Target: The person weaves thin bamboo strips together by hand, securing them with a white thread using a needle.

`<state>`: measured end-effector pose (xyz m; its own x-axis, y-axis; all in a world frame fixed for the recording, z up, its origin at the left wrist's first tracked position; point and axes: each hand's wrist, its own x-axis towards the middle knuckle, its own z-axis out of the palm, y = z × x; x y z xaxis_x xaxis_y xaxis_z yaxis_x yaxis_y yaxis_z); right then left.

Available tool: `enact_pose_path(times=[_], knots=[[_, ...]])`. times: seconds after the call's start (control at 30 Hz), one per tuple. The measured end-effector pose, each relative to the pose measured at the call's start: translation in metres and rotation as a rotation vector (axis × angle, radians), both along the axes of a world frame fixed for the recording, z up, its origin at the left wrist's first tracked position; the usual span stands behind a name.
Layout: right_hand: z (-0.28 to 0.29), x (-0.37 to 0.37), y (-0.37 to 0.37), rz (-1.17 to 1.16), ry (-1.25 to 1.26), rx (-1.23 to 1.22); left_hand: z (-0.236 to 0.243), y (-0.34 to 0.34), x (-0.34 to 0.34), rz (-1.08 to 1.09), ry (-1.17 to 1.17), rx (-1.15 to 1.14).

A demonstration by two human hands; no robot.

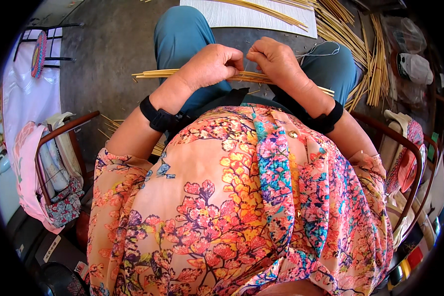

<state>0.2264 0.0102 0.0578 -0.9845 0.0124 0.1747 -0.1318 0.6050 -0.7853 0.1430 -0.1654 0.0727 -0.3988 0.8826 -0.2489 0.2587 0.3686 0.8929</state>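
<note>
My left hand (pixel 212 66) is closed on a thin bundle of long straw-coloured sticks (pixel 149 74), which lies crosswise over my lap. My right hand (pixel 278 63) is raised just right of it, above the bundle, with thumb and forefinger pinched on a fine pale thread; where the thread meets the sticks is hard to make out. A loose loop of pale cord (pixel 325 50) trails from behind my right hand over my right knee (pixel 333 69).
A pale board (pixel 261 12) with sticks lies on the floor ahead. Many loose sticks (pixel 372 64) are piled at the right, beside plastic bags (pixel 414 66). Wooden chair arms (pixel 399 138) flank me, with cloths (pixel 34 172) at the left. A dark metal stand (pixel 54 59) is at the upper left.
</note>
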Motion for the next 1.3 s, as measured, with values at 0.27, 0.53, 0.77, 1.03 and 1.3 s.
enact_pose_path(times=[0.27,0.53,0.77,1.03,1.3], knots=[[-0.004,-0.007,-0.002,-0.076,-0.061,-0.101,-0.002,0.0,0.005,0.159,0.242,0.151],[0.001,-0.016,0.003,-0.09,-0.302,-0.242,0.021,-0.035,0.018,0.385,0.45,0.359],[0.005,-0.019,0.001,-0.094,-0.357,-0.265,-0.002,-0.035,0.037,0.377,-0.799,-0.028],[-0.001,-0.019,0.001,-0.127,-0.328,-0.309,-0.026,-0.014,0.047,0.564,-1.049,0.234],[0.002,-0.016,0.002,-0.137,-0.335,-0.329,-0.03,-0.01,0.047,0.6,-0.99,0.247]])
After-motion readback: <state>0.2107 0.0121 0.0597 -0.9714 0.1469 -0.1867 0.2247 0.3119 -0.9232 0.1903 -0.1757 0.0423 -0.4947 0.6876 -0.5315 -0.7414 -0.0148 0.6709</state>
